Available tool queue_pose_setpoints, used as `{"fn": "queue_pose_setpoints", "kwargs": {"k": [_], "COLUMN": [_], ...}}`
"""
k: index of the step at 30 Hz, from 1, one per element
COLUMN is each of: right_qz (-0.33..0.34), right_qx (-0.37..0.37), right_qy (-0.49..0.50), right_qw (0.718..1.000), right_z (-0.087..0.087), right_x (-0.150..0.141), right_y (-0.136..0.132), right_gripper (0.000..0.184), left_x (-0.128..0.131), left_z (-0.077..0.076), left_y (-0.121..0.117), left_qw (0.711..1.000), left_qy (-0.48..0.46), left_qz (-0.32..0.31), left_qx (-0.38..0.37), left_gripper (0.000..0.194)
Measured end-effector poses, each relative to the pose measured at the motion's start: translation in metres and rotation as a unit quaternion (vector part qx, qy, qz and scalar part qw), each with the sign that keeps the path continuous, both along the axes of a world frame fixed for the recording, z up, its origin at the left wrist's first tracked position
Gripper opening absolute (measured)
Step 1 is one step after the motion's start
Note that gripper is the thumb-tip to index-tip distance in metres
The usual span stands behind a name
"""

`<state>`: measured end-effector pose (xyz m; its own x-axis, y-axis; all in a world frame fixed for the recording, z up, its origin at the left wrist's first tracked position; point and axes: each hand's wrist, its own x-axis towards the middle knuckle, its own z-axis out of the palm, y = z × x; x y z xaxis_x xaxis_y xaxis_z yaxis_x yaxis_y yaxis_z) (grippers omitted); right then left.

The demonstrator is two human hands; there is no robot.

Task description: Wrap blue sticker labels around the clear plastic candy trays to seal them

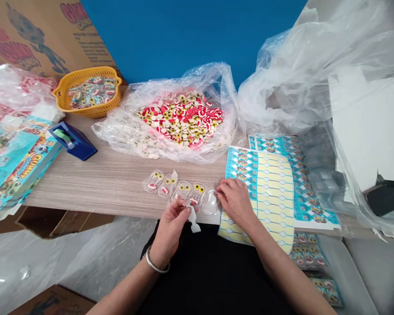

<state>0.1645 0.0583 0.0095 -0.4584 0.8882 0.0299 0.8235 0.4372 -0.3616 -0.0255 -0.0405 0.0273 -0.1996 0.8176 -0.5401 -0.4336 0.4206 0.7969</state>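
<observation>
My left hand (174, 221) pinches a white peeled sticker label (193, 218) with a narrow middle, above the table's front edge. My right hand (234, 201) has its fingers bent together at the right rim of a clear plastic blister shell (211, 203) with no candy in it. To the left stand several more shells in a row. One shell (153, 181) at the row's left end holds yellow eye pieces and a red-and-white mouth piece. My left fingers partly cover the lower ends of the middle shells. Under my right wrist lies a sheet of labels (274, 175), its right part bare yellow backing.
A clear bag of loose candy pieces (184, 118) lies open behind the shells. A yellow basket (88, 111), blue tape dispenser (74, 142) and printed boxes (26, 166) stand left. Plastic wrap (282, 78) and more label sheets (318, 214) are at right.
</observation>
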Motion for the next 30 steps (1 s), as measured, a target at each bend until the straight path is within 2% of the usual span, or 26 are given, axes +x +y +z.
{"fn": "queue_pose_setpoints", "kwargs": {"k": [3,5,9,12,16,19,24,30], "right_qz": [-0.004,-0.006,-0.016,-0.035,-0.066,-0.072,-0.046,-0.017], "right_qx": [0.01,0.009,0.001,-0.034,-0.147,-0.173,-0.185,-0.121], "right_qy": [-0.014,-0.022,-0.004,0.064,0.208,0.267,0.255,0.175], "right_qw": [1.0,1.0,1.0,0.997,0.965,0.945,0.948,0.977], "right_z": [0.001,0.001,0.001,0.004,0.01,0.01,0.002,0.001], "right_x": [-0.003,-0.005,-0.006,-0.004,-0.006,-0.017,-0.043,-0.051], "right_y": [-0.007,-0.013,-0.026,-0.032,-0.028,-0.013,0.013,0.018], "right_gripper": [0.008,0.01,0.008,0.006,0.009,0.009,0.01,0.013], "left_x": [0.005,0.009,0.012,0.011,0.009,0.005,-0.005,-0.012], "left_z": [0.005,0.008,0.008,0.006,0.009,0.012,0.009,0.002], "left_y": [-0.005,-0.007,-0.01,-0.012,-0.014,-0.013,-0.01,-0.007], "left_qw": [0.995,0.991,0.993,0.992,0.993,0.997,0.999,0.999], "left_qy": [-0.018,-0.023,-0.029,-0.041,-0.053,-0.035,-0.02,0.024], "left_qz": [-0.087,-0.107,-0.09,-0.09,-0.08,-0.053,-0.019,0.001], "left_qx": [-0.048,-0.073,-0.07,-0.079,-0.068,-0.054,-0.035,-0.036], "left_gripper": [0.022,0.019,0.017,0.023,0.026,0.025,0.026,0.026]}}
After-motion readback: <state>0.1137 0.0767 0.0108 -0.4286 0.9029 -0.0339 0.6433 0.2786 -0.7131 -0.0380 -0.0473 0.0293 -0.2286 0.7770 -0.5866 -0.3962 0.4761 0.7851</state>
